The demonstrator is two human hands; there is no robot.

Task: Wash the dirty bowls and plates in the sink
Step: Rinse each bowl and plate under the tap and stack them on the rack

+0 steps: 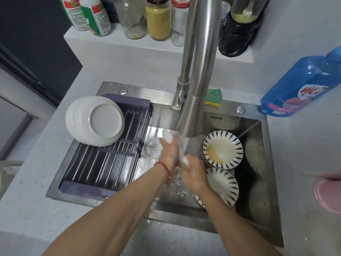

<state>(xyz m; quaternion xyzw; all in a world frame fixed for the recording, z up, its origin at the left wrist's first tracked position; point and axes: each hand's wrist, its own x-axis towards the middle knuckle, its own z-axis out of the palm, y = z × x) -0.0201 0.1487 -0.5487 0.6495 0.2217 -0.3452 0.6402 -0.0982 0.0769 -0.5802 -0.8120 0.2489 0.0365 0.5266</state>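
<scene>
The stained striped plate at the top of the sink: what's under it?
Under the stained striped plate, a stack of similar striped rims shows at its left edge; their count and surfaces are hidden. A separate striped plate lies nearer, beside the right hand.

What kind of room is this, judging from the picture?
Most likely a home kitchen: a stainless steel sink with a running tall metal tap, blue-striped dirty plates, and glass jars on the ledge.

A home kitchen: a steel sink set in a pale bench, tap running, a dish rack across it, sponge, blue detergent bottle, and jars (one of yellow grains) on the shelf.
</scene>
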